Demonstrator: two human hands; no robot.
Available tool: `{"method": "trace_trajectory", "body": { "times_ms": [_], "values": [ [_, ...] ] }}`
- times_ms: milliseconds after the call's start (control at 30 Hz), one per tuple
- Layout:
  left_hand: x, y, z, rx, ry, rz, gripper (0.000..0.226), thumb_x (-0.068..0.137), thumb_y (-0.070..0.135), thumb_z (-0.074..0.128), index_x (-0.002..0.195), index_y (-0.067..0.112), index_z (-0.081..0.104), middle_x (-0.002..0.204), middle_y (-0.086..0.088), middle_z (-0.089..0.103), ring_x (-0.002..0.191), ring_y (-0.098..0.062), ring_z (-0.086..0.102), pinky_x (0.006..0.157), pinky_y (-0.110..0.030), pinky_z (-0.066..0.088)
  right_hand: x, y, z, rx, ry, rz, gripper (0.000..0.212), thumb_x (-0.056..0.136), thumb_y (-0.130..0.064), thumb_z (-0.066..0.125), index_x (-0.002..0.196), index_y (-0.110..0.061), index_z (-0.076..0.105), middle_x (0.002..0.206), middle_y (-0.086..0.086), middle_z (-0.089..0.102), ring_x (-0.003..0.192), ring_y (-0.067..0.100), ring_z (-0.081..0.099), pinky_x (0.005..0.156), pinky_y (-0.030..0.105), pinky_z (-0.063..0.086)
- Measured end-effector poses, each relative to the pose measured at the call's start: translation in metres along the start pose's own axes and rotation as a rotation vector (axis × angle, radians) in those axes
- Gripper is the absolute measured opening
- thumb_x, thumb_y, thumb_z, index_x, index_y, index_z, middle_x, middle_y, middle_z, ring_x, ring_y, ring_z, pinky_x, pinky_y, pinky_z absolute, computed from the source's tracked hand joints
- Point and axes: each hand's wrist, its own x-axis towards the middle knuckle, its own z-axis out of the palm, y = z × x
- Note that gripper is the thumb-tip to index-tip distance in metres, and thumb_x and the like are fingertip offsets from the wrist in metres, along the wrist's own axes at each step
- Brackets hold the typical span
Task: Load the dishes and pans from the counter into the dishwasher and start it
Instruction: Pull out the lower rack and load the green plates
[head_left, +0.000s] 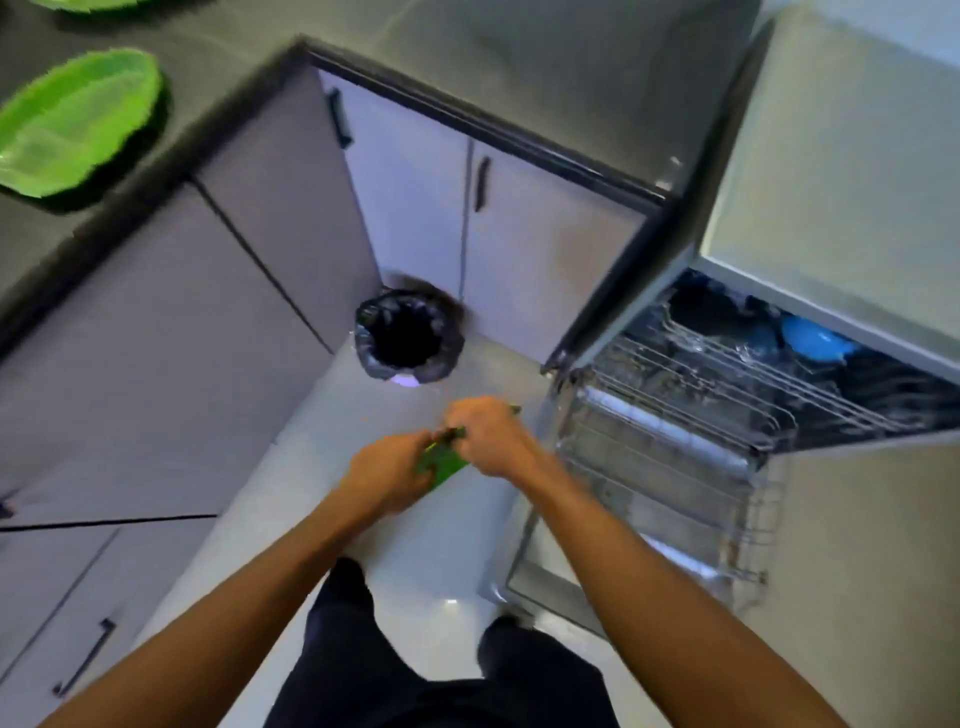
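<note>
**Green item held in both hands beside the open dishwasher**

The green item (442, 466) is in the air over the pale floor (441, 551), in front of the person's legs and clamped between the two hands. Motion blur hides what kind of dish it is; only a flat green face and a darker edge show. The left hand (389, 473) grips its lower end from the left with its fingers curled round it. The right hand (488, 436) closes over its upper end from the right, knuckles up, so that most of the piece is covered. The two hands nearly touch.

The dishwasher (810, 483) stands open just to the right of the hands. Its lower rack (649, 488) is drawn out near the right forearm. The upper rack (753, 387) sits farther back and carries a blue dish (815, 343) among dark pieces.

Beyond the hands, in the corner of the cabinets (182, 338), stands a round bin (408, 338) lined with a black bag. Well apart, on the dark counter (218, 47) at the upper left, lies a green plate (78, 119), with the edge of a second green plate (88, 4) at the top of the view.
</note>
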Motion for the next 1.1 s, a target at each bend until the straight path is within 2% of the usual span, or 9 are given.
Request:
{"method": "trace_trajectory", "body": {
  "times_ms": [67,167,333,467,633,733,833,933,1100],
  "values": [
    [0.011,0.037,0.028,0.034,-0.067,-0.019,0.063,0.082,0.049,0.032,0.137,0.027,0.054,0.125,-0.013,0.065,0.111,-0.037,0.060,0.085,-0.039,0.048,-0.031,0.027,0.008,0.047,-0.019,0.044,0.024,0.065,-0.012,0.054,0.076,-0.007,0.075,0.078,0.016,0.072,0.070,0.038,0.068,0.064,0.038,0.054],
    [0.027,0.092,0.081,0.002,-0.115,-0.043,0.068,0.072,0.042,0.027,0.131,0.025,0.058,0.119,-0.013,0.068,0.109,-0.038,0.061,0.082,-0.038,0.047,-0.096,0.091,0.017,0.184,0.148,0.239,0.030,0.066,-0.007,0.056,0.086,-0.010,0.079,0.086,0.012,0.075,0.079,0.034,0.068,0.076,0.036,0.053],
    [0.060,0.127,0.160,-0.120,-0.129,-0.180,0.040,0.087,0.039,0.033,0.111,0.019,0.058,0.103,-0.015,0.069,0.097,-0.040,0.063,0.073,-0.039,0.046,-0.183,0.186,0.048,0.588,0.569,0.967,0.021,0.081,-0.003,0.072,0.094,-0.019,0.076,0.094,0.003,0.073,0.084,0.017,0.065,0.083,0.034,0.055],
    [0.101,0.139,0.214,-0.264,-0.091,-0.246,0.012,0.094,0.014,0.051,0.104,0.014,0.058,0.096,-0.015,0.068,0.093,-0.038,0.063,0.072,-0.038,0.045,-0.253,0.269,0.099,0.760,0.716,1.497,0.017,0.090,-0.016,0.064,0.081,-0.029,0.071,0.099,0.005,0.074,0.093,0.030,0.067,0.084,0.037,0.054],
    [0.168,0.151,0.255,-0.291,-0.021,-0.207,0.014,0.094,0.008,0.049,0.107,0.008,0.054,0.099,-0.019,0.066,0.091,-0.039,0.060,0.068,-0.033,0.035,-0.277,0.324,0.169,0.564,0.439,1.387,0.014,0.092,-0.028,0.066,0.097,-0.019,0.075,0.105,0.005,0.072,0.099,0.030,0.067,0.079,0.027,0.044],
    [0.201,0.160,0.279,-0.301,0.025,-0.188,0.019,0.093,0.004,0.047,0.111,0.004,0.051,0.100,-0.021,0.064,0.084,-0.037,0.056,0.067,-0.032,0.033,-0.263,0.334,0.210,0.299,0.403,1.210,0.024,0.088,-0.046,0.069,0.096,-0.024,0.075,0.101,0.002,0.070,0.095,0.029,0.065,0.079,0.037,0.051],
    [0.229,0.163,0.302,-0.288,0.041,-0.170,0.019,0.092,0.003,0.047,0.111,0.005,0.049,0.091,-0.011,0.059,0.073,-0.027,0.051,0.055,-0.030,0.034,-0.240,0.338,0.247,-0.054,0.279,1.090,0.038,0.084,-0.060,0.059,0.085,-0.026,0.074,0.088,0.000,0.067,0.086,0.028,0.061,0.077,0.039,0.042],
    [0.242,0.160,0.317,-0.289,0.062,-0.156,0.012,0.093,0.003,0.049,0.102,0.010,0.046,0.086,-0.005,0.055,0.065,-0.017,0.047,0.046,-0.017,0.029,-0.228,0.335,0.259,-0.239,0.160,1.111,0.041,0.087,-0.057,0.054,0.077,-0.022,0.074,0.073,0.000,0.067,0.072,0.026,0.060,0.075,0.037,0.034],
    [0.252,0.150,0.340,-0.260,0.106,-0.143,0.014,0.098,0.014,0.044,0.108,0.004,0.048,0.089,-0.008,0.054,0.076,-0.027,0.051,0.064,-0.034,0.035,-0.236,0.338,0.268,-0.286,0.142,1.058,0.031,0.089,-0.042,0.058,0.078,-0.018,0.074,0.069,0.004,0.068,0.064,0.026,0.060,0.074,0.037,0.037]
  ]
}}
